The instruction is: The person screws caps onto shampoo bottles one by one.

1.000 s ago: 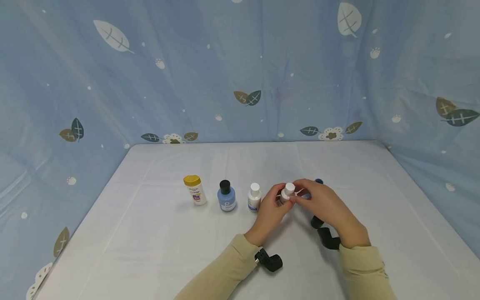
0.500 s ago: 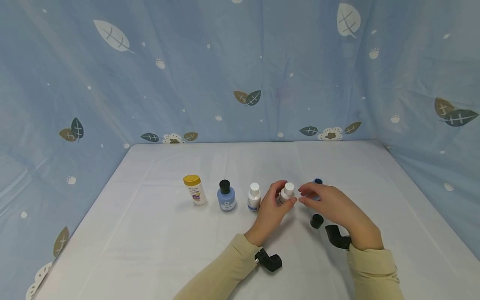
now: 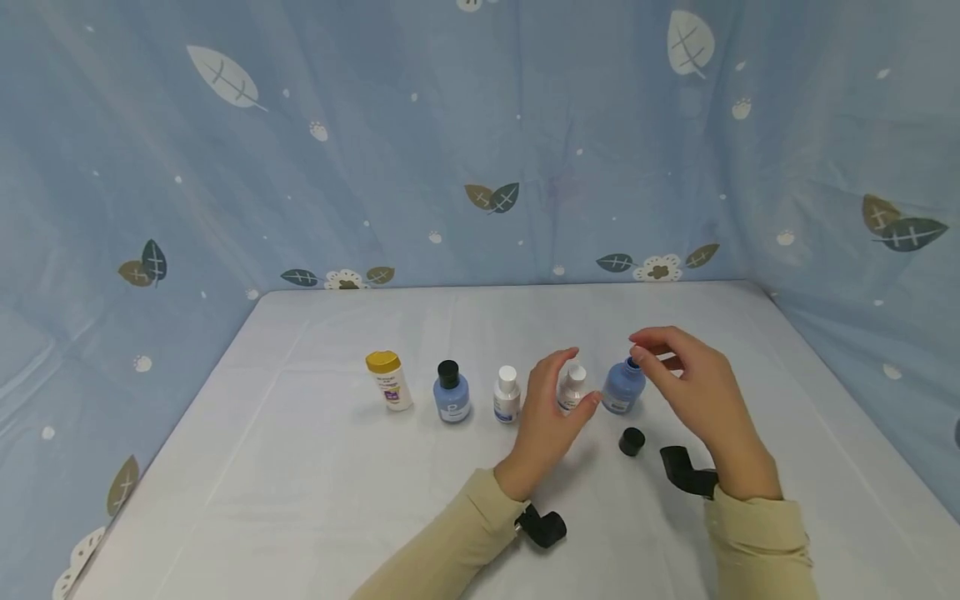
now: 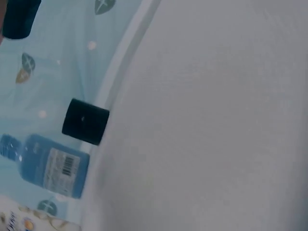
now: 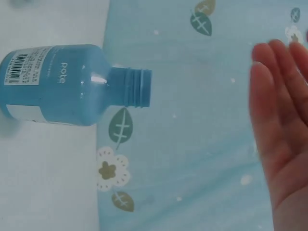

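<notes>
My left hand [image 3: 546, 408], thumb and fingers spread apart, is around a small white-capped bottle [image 3: 573, 385] standing on the table; its fingers partly cover the bottle. To the right stands an uncapped blue bottle [image 3: 622, 388], its threaded neck bare in the right wrist view. Above that neck my right hand [image 3: 697, 387] hovers with loosely bent fingers holding nothing; the right wrist view shows its fingertips apart from the bottle. On the table in front of the blue bottle lies a black cap [image 3: 632, 442], which the left wrist view also shows.
Left of my left hand a row stands upright: a second white-capped bottle [image 3: 507, 395], a blue bottle with a black cap [image 3: 452, 395] and a white bottle with a yellow lid [image 3: 391, 383]. A blue patterned curtain [image 3: 420, 150] hangs behind the white-covered table [image 3: 315, 500].
My left hand has loosened from the white-capped bottle, its fingers spreading. My right hand has moved away from that bottle, right and up over the uncapped blue bottle.
</notes>
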`<state>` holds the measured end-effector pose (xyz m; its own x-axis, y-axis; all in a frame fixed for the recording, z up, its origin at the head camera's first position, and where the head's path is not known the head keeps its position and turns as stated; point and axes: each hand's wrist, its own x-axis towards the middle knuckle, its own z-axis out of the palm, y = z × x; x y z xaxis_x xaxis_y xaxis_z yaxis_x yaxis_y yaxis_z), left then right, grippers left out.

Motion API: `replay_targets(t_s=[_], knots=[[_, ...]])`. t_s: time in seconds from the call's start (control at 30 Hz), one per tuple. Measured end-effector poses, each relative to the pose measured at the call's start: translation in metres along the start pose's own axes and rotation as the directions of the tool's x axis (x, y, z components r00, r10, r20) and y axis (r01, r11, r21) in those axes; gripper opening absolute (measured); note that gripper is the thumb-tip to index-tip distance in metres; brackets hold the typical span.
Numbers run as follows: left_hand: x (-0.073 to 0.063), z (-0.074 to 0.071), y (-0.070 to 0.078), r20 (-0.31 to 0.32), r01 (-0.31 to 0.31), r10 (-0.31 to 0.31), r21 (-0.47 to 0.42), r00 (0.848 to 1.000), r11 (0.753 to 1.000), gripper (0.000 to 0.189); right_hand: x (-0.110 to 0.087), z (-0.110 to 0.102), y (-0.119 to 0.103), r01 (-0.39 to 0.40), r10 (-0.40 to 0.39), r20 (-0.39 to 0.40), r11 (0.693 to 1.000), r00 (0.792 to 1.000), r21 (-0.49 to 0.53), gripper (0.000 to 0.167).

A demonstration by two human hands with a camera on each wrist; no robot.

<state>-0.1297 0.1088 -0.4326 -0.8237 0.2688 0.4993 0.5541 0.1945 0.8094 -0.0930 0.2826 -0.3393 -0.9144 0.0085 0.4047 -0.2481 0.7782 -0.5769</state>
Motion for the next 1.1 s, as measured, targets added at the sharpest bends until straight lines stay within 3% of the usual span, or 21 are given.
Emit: replay_targets(t_s=[0.13,0.27,0.43,0.53,0.6,0.67,0.73,0.8,0.9,1.1], knots=[[0.002,-0.002,0.011,-0.023,-0.117,0.118,0.053,0.993,0.992,0.055,-0.001,-0.003,-0.001,0.028,-0.026,-0.112,0.999,0.993,0.02,0.025],[0.004,-0.002,0.02,-0.044,-0.219,0.222,0.072,0.974,0.973,0.047,-0.003,-0.006,0.002,0.028,-0.02,-0.137,0.998,0.99,0.06,0.021],[0.004,-0.003,0.031,-0.056,-0.34,0.344,0.062,0.937,0.938,0.036,-0.012,-0.008,0.007,-0.017,0.021,-0.04,0.995,0.999,0.1,0.02],[0.002,0.0,0.036,-0.035,-0.358,0.359,0.02,0.933,0.933,0.036,-0.019,-0.008,0.015,-0.039,0.031,0.066,0.992,0.997,0.121,0.02],[0.001,0.003,0.039,-0.009,-0.331,0.331,-0.025,0.944,0.943,0.037,-0.023,-0.008,0.021,-0.06,0.038,0.157,0.988,0.987,0.141,0.021],[-0.002,0.008,0.04,0.02,-0.267,0.269,-0.08,0.963,0.96,0.036,-0.026,-0.006,0.029,-0.106,0.063,0.262,0.983,0.963,0.152,0.026],[-0.006,0.013,0.041,0.057,-0.171,0.18,-0.132,0.982,0.976,0.036,-0.029,-0.004,0.038,-0.163,0.096,0.367,0.975,0.925,0.154,0.03],[-0.01,0.017,0.042,0.093,-0.066,0.084,-0.178,0.992,0.982,0.036,-0.032,-0.001,0.046,-0.219,0.134,0.446,0.965,0.885,0.145,0.034],[-0.015,0.024,0.042,0.14,0.065,-0.035,-0.212,0.99,0.975,0.039,-0.036,0.005,0.057,-0.285,0.186,0.509,0.95,0.841,0.124,0.037],[-0.021,0.031,0.045,0.179,0.223,-0.18,-0.257,0.967,0.94,0.047,-0.041,0.019,0.069,-0.327,0.212,0.528,0.935,0.823,0.135,0.038]])
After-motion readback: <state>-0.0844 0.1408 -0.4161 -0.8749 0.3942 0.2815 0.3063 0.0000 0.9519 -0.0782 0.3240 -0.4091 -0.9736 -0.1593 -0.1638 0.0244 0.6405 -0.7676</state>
